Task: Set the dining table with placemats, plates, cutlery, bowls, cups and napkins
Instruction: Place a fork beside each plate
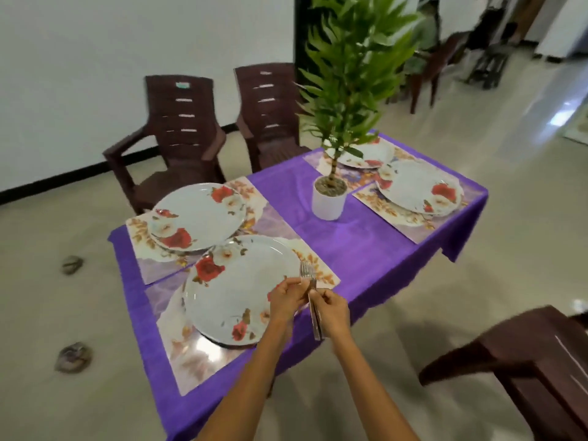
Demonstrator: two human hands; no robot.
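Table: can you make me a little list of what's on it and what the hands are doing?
cloth: purple tablecloth
placemats: four, flowery
plates: four, one per placemat; nearest plate
middle: potted plant in a white pot
cutlery: bundle of forks, held over the nearest plate's right edge
left hand: pinches the forks near their heads
right hand: grips the handles
bowls, cups, napkins: none in view

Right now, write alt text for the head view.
Two hands, left hand and right hand, hold a bundle of forks over the nearest floral plate. A purple tablecloth carries four plates on placemats and a potted plant; brown chairs stand behind.
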